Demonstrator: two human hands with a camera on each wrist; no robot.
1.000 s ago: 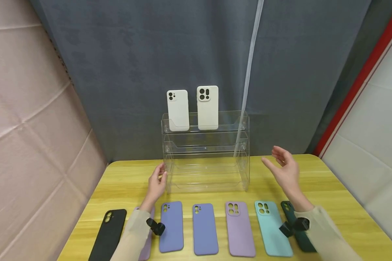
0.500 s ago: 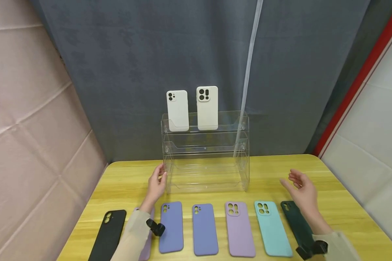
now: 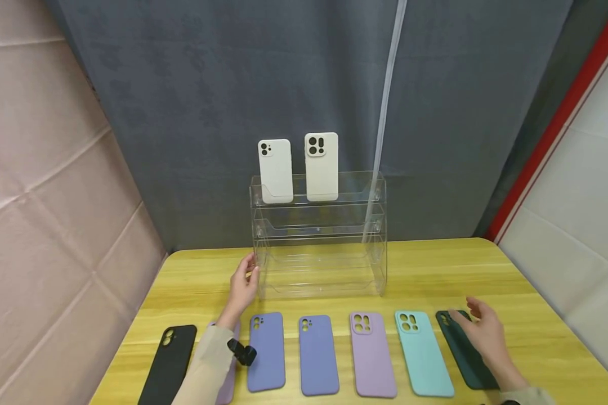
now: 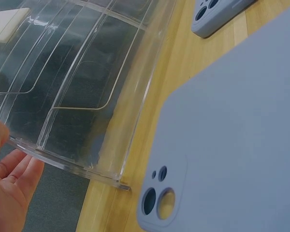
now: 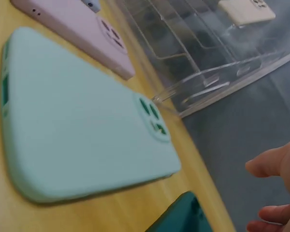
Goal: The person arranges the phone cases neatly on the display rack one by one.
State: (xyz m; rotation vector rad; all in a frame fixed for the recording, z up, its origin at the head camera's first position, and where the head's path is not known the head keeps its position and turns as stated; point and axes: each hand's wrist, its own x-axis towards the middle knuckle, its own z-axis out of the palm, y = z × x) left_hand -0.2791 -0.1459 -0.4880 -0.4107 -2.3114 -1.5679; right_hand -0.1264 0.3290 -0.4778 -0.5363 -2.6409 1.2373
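My left hand (image 3: pixel 242 289) rests at the left side of a clear acrylic tiered display stand (image 3: pixel 318 231). In the left wrist view its fingers (image 4: pixel 29 176) lie straight along the stand's side panel, thumb partly cut off. My right hand (image 3: pixel 483 332) hovers with loose fingers over the dark green phone case (image 3: pixel 464 355) at the right end of the row, holding nothing. A turquoise phone case (image 3: pixel 425 357) lies just left of it. Two white phone cases, one with a small camera cutout (image 3: pixel 277 174) and another with a larger one (image 3: pixel 323 174), stand on the top tier.
Along the table's front lie a black phone case (image 3: pixel 168 363), a lilac case (image 3: pixel 228 385) partly under the left sleeve, two periwinkle cases (image 3: pixel 266 357) and a mauve case (image 3: pixel 374 360). A grey curtain (image 3: pixel 208 112) hangs behind the wooden table (image 3: pixel 192 275).
My right hand has moved down and toward me, from beside the stand to over the dark green phone case. The left hand stays at the stand's side.
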